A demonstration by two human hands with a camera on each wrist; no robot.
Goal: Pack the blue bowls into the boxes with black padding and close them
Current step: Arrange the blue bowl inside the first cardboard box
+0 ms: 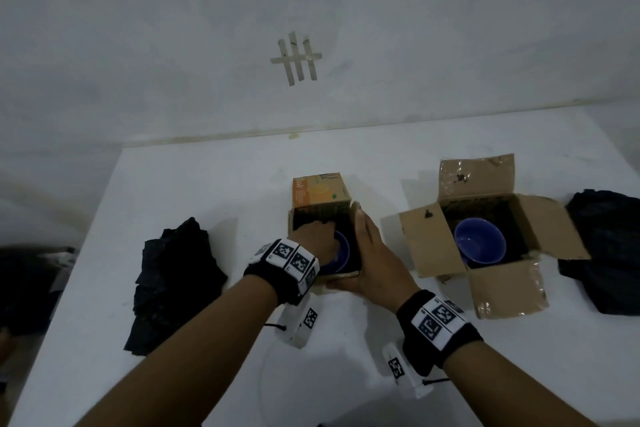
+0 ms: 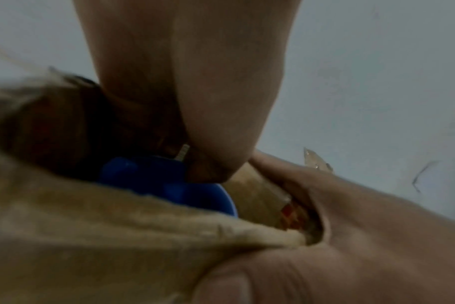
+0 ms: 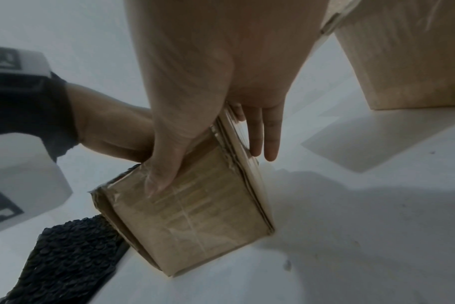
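Reaching left hand (image 1: 313, 236) into box (image 1: 320, 199), right hand (image 1: 372, 253) bracing side.

Matt brown cardboard boxes (image 1: 498, 236), glossy blue bowl (image 1: 479, 244), rough black padding (image 3: 65, 259), smooth white table (image 1: 214, 184).

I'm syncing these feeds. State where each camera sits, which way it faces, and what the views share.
Head: on the head, facing forward and down at the table; both forearms show.
Left wrist: looks along the left hand into the small box at the blue bowl.
Right wrist: looks down along the right hand at that box.
Shared: all show the small box.
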